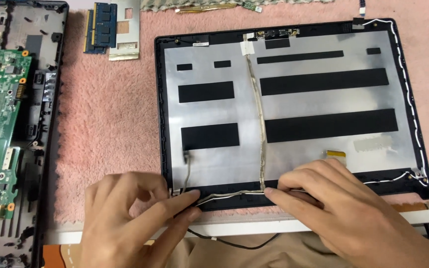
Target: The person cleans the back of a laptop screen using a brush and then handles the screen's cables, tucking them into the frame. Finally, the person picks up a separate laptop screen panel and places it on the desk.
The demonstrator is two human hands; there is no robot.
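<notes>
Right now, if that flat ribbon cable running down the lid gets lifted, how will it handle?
Probably floppy: the ribbon cable is thin and wavers along the lid panel. Likely fragile, so pull gently. The left hand pinches the wires at the bottom edge; the right hand presses the cable's lower end.
</notes>
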